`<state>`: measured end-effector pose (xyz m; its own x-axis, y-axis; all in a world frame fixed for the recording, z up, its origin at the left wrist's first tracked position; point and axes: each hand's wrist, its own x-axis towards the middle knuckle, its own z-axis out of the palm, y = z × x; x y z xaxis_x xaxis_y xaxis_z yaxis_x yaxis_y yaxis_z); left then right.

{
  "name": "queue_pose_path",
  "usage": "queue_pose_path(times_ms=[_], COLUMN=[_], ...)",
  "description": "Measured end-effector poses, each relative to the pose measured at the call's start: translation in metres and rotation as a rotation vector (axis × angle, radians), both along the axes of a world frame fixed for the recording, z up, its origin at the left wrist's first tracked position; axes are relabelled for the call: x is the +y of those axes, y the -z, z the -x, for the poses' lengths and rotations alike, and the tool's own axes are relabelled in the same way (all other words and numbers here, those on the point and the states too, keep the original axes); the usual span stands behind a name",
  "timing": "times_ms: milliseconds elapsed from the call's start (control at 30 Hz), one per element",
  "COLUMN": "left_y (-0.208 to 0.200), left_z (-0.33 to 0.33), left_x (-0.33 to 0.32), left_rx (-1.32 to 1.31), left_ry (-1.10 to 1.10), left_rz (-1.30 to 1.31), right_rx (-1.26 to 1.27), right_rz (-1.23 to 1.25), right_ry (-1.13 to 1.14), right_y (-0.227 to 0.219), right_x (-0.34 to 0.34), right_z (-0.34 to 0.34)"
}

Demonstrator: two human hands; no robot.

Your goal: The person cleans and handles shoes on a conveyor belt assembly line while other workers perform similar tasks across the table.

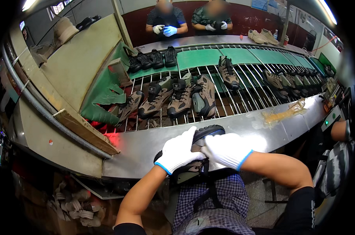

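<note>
Both my hands wear white gloves with blue cuffs. My left hand [178, 151] grips the side of a dark shoe with a black lugged sole [207, 131], held sole-up against my lap at the metal bench edge [146, 147]. My right hand [227, 150] lies closed over the shoe's other side, touching the left. Most of the upper is hidden under the gloves.
Several brown and black hiking shoes [181, 98] stand on a wire-rod conveyor [240, 84] beyond the bench. Two gloved people [165, 29] work at the far side. A co-worker's arm [339, 131] is at the right. Scraps [75, 209] lie on the floor at lower left.
</note>
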<state>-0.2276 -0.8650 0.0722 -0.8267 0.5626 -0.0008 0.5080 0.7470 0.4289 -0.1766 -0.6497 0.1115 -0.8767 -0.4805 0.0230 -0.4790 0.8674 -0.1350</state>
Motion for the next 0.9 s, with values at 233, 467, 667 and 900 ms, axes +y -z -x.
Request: queue_pose_path(times_ms=[233,467,667,900], left_y=[0.014,0.002,0.007,0.012], left_z=[-0.006,-0.006,-0.005,-0.009], left_x=[-0.004,-0.013,-0.015,-0.02], left_rx=[0.165,0.093,0.119,0.289], left_ry=[0.118,0.152,0.212,0.2], left_rz=[0.041,-0.005,-0.03,-0.075], right_rx=[-0.195,-0.166,-0.16,-0.081], right_rz=[0.168,0.111,0.193,0.226], right_ry=[-0.097,0.048,0.025,-0.023], right_y=[0.002,-0.003,0.014,0.033], right_x=[-0.028,0.024,0.02,-0.016], right_z=[-0.014,-0.018,-0.023,-0.024])
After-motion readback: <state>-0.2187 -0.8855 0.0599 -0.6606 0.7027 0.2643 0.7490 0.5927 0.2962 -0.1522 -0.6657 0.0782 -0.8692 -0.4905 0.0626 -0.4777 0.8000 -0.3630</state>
